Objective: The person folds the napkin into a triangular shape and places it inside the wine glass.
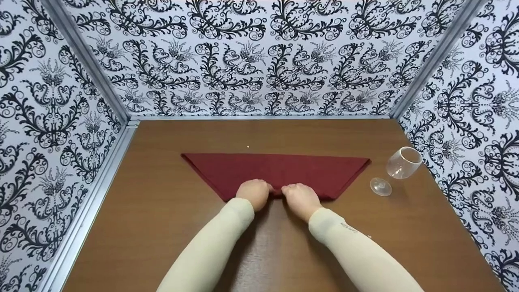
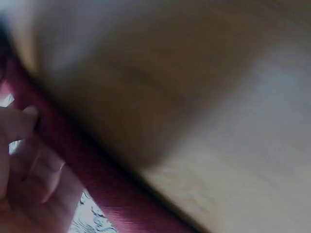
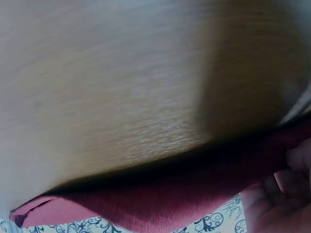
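Note:
A dark red cloth napkin lies on the table as a wide trapezoid, its long side away from me and its short side near. My left hand pinches the near edge just left of the middle. Close beside it, my right hand pinches the same edge right of the middle, with a small strip of cloth showing between them. In the left wrist view, the thumb and curled fingers meet the napkin's edge. The right wrist view has that edge slightly lifted, with a fold at its outer corner.
To the right of the napkin stands a clear stemmed glass, its foot near the cloth's right corner. The brown wooden table is enclosed at the back and sides by patterned walls with metal rails.

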{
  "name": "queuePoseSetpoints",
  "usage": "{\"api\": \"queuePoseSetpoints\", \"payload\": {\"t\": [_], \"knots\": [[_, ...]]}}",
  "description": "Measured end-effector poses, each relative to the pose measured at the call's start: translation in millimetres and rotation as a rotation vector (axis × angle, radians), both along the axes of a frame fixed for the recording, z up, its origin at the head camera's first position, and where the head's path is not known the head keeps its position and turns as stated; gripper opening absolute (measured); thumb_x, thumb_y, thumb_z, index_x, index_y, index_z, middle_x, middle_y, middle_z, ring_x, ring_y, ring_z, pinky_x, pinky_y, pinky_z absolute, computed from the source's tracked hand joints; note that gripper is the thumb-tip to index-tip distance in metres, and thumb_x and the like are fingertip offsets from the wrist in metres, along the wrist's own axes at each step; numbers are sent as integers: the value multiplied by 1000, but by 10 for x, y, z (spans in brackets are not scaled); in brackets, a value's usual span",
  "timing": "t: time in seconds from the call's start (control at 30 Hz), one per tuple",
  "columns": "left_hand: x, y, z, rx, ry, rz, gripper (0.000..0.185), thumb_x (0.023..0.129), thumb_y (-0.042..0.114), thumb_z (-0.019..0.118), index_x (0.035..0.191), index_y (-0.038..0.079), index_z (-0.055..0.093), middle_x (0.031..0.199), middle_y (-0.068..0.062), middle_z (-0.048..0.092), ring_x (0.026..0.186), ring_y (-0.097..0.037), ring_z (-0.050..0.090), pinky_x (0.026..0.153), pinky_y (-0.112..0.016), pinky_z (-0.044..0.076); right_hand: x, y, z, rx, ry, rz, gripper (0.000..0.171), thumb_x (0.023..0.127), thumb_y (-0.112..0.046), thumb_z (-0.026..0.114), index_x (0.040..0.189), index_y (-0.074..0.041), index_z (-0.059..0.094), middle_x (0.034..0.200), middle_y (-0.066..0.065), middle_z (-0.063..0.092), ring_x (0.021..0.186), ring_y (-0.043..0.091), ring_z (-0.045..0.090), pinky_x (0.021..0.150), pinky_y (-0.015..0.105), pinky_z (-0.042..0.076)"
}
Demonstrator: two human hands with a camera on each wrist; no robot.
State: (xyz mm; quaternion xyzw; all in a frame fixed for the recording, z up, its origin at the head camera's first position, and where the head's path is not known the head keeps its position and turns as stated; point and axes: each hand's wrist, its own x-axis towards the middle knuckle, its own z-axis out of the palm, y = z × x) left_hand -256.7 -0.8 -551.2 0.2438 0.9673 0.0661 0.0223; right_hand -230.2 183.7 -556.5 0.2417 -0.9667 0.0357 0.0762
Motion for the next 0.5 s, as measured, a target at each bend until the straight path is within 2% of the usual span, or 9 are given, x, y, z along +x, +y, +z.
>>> {"api": "queuePoseSetpoints", "payload": {"t": [0.1,0.2,0.3,0.37,0.43,0.5], "knots": [[-38,10,26,13,-18,36,30,101,13,63,113,33,83,112,2,81,105,-23,75,90,-44,62,-23,-9,12,-47,-49,-44,16,99,0,58,103,-6,73,106,14,76,94,34,73,84,49,61],[-32,48,18,-50,75,27,25,101,16,62,107,28,84,105,-2,80,96,-26,76,83,-45,63,-47,-14,-30,-19,-48,-65,29,101,-3,57,123,-8,74,127,17,73,106,38,73,90,51,61],[25,99,5,-139,184,10,24,101,20,60,105,22,83,106,-6,73,94,-29,71,77,-44,62,-57,-18,-91,83,-48,-74,39,104,-7,53,139,-11,69,147,14,64,129,40,65,108,51,53],[88,133,0,-212,214,-7,27,104,21,56,114,19,81,109,-6,67,98,-27,68,78,-41,62,-41,-24,-124,146,-74,-75,42,106,-8,48,145,-9,64,154,12,59,141,39,56,119,51,43],[163,158,-3,-252,208,-21,33,107,22,51,127,14,76,114,-6,64,104,-25,66,80,-39,61,-7,-24,-126,171,-142,-73,47,107,-8,43,152,-4,55,162,13,50,151,40,44,127,54,33],[237,172,-7,-279,169,-45,39,109,22,47,141,12,67,120,-7,65,108,-24,66,83,-37,61,38,-18,-121,157,-209,-73,50,107,-7,41,156,-2,48,168,15,41,156,41,36,129,55,28]]}}
